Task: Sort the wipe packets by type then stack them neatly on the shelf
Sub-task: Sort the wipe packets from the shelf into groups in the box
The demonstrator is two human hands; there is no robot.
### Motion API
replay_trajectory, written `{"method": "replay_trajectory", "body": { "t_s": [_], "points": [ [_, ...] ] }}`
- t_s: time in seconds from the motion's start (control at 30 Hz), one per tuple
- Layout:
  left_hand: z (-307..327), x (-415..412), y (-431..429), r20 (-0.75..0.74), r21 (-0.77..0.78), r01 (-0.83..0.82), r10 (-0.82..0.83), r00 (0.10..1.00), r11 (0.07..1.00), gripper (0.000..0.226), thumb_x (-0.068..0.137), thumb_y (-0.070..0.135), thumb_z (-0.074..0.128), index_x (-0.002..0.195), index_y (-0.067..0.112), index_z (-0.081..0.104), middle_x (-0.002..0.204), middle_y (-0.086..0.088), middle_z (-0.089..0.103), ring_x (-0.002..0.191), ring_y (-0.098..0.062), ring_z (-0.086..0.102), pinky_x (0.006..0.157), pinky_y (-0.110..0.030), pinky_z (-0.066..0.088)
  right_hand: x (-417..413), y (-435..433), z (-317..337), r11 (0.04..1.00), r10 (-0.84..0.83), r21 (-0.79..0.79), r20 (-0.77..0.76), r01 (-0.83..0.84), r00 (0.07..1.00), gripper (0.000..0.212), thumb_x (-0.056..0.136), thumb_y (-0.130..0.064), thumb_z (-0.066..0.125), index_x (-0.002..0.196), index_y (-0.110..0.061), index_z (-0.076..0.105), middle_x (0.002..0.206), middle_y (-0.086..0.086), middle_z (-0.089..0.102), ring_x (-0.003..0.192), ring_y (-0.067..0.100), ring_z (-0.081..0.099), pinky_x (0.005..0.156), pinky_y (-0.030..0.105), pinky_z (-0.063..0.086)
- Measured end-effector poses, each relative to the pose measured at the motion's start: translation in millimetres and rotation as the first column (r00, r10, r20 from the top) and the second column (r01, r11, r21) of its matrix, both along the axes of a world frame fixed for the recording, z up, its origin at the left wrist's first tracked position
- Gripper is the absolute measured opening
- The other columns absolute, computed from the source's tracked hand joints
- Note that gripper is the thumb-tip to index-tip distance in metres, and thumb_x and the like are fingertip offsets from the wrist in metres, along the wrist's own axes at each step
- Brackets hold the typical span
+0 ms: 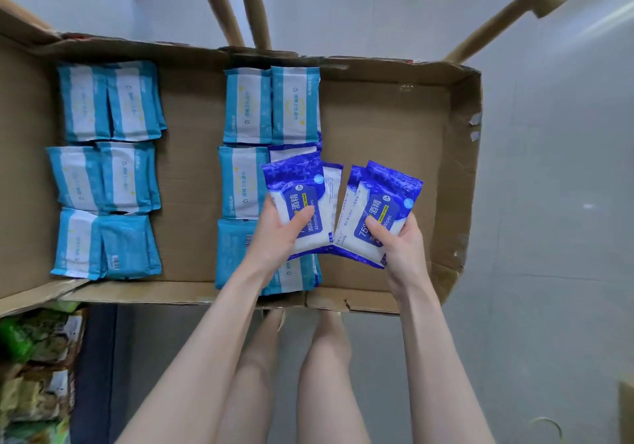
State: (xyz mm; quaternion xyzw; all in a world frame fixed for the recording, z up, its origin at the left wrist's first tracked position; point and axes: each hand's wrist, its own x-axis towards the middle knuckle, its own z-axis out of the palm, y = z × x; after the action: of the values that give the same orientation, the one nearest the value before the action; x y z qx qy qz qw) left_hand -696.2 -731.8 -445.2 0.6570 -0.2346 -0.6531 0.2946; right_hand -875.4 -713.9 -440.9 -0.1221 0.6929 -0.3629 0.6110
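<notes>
Wipe packets [295,183] of dark blue and white plastic are held over a shallow brown cardboard tray [394,117]. The left hand [274,234] grips one small stack, thumb curled across its face; the right hand [401,241] grips a second stack [387,189] just beside it. Light blue wipe packets [106,169] lie grouped in the tray.

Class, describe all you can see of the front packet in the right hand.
The front packet is glossy plastic, dark blue with crosses at the top, white below, with a blue label showing "75%" and Chinese characters. It tilts rightward above the tray. The right hand grips its lower end, thumb on the label. A second packet lies behind it.
</notes>
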Motion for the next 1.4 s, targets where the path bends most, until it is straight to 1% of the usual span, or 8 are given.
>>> {"method": "replay_trajectory", "body": {
  "t_s": [0.2, 0.4, 0.63, 0.77, 0.97, 1.1, 1.27, 1.4],
  "points": [
    [-6.7, -61.5, -5.6, -0.017, 0.053, 0.116, -0.115, 0.993, 0.992, 0.036, 0.091, 0.015, 0.061, 0.124, 0.015, 0.045, 0.112, 0.002, 0.066, 0.088, -0.002, 0.067, 0.067, -0.014, 0.053, -61.3, -11.3, -1.8, 0.995, 0.07, 0.064, -0.003, -0.07, 0.998, 0.05, 0.08, -0.002, 0.071, 0.122, -0.009, 0.045, 0.109, 0.009, 0.068, 0.093, 0.025, 0.07, 0.077, 0.041, 0.058],
    [-28.5, -133.2, -34.9, -0.008, 0.132, -0.021, 0.022, 1.0, 0.991, 0.028, 0.098, 0.015, 0.048, 0.124, 0.021, 0.04, 0.11, 0.003, 0.065, 0.086, -0.004, 0.068, 0.066, -0.018, 0.054, -121.7, -57.1, -26.1, 0.986, 0.151, 0.08, -0.09, -0.144, 0.984, 0.041, 0.089, -0.008, 0.063, 0.12, -0.012, 0.038, 0.104, 0.003, 0.065, 0.081, 0.009, 0.069, 0.067, 0.025, 0.057],
    [-59.7, -168.7, -100.8, 0.077, 0.061, -0.056, 0.051, 0.996, 0.997, 0.037, 0.092, 0.012, 0.059, 0.121, 0.018, 0.037, 0.105, 0.005, 0.062, 0.082, 0.0, 0.066, 0.066, -0.019, 0.055, -148.2, -128.4, -53.0, 0.964, 0.246, -0.036, -0.244, -0.262, 0.938, 0.045, 0.091, -0.009, 0.061, 0.128, -0.011, 0.035, 0.108, -0.004, 0.058, 0.084, -0.002, 0.065, 0.06, 0.012, 0.051],
    [-75.7, -172.4, -137.4, 0.113, -0.003, -0.034, 0.034, 0.993, 0.999, 0.04, 0.089, 0.012, 0.064, 0.118, 0.016, 0.037, 0.099, 0.011, 0.06, 0.075, 0.007, 0.066, 0.059, -0.014, 0.052, -142.8, -157.0, -74.5, 0.945, 0.264, -0.084, -0.379, -0.317, 0.887, 0.051, 0.091, -0.012, 0.062, 0.132, -0.016, 0.033, 0.127, 0.001, 0.052, 0.107, 0.007, 0.061, 0.064, 0.01, 0.051],
    [-100.5, -164.4, -160.3, 0.192, -0.058, -0.034, 0.045, 0.98, 0.998, 0.042, 0.09, 0.015, 0.064, 0.123, 0.02, 0.04, 0.103, 0.01, 0.061, 0.084, 0.001, 0.066, 0.066, -0.017, 0.055, -137.2, -179.1, -92.0, 0.931, 0.263, -0.084, -0.521, -0.356, 0.812, 0.054, 0.09, -0.012, 0.063, 0.135, -0.015, 0.034, 0.131, 0.0, 0.051, 0.114, 0.008, 0.054, 0.083, 0.013, 0.051],
    [-113.3, -160.4, -161.7, 0.33, -0.075, 0.07, -0.042, 0.943, 0.995, 0.05, 0.089, 0.02, 0.065, 0.131, 0.02, 0.038, 0.125, -0.001, 0.051, 0.107, -0.01, 0.059, 0.084, -0.032, 0.056, -134.9, -177.6, -102.1, 0.934, 0.277, -0.051, -0.519, -0.353, 0.809, 0.056, 0.091, -0.013, 0.062, 0.139, -0.015, 0.033, 0.134, 0.003, 0.051, 0.117, 0.011, 0.054, 0.085, 0.013, 0.049],
    [-116.0, -167.3, -158.8, 0.568, -0.069, 0.282, -0.195, 0.8, 0.957, 0.069, 0.09, 0.026, 0.063, 0.146, 0.02, 0.024, 0.138, -0.007, 0.034, 0.129, -0.014, 0.034, 0.097, -0.023, 0.033, -130.2, -170.7, -111.8, 0.939, 0.299, 0.009, -0.514, -0.343, 0.804, 0.059, 0.094, -0.02, 0.057, 0.144, -0.014, 0.026, 0.142, 0.003, 0.042, 0.124, 0.01, 0.048, 0.061, -0.006, 0.039],
    [-120.9, -162.7, -161.9, 0.485, -0.036, 0.171, -0.133, 0.864, 0.985, 0.069, 0.087, 0.025, 0.067, 0.144, 0.02, 0.028, 0.136, -0.005, 0.036, 0.121, -0.015, 0.048, 0.083, -0.024, 0.053, -125.9, -171.0, -109.1, 0.916, 0.335, 0.022, -0.59, -0.401, 0.735, 0.063, 0.095, -0.017, 0.055, 0.147, -0.011, 0.021, 0.145, 0.009, 0.032, 0.12, 0.001, 0.036, 0.061, -0.011, 0.029]
  ]
}}
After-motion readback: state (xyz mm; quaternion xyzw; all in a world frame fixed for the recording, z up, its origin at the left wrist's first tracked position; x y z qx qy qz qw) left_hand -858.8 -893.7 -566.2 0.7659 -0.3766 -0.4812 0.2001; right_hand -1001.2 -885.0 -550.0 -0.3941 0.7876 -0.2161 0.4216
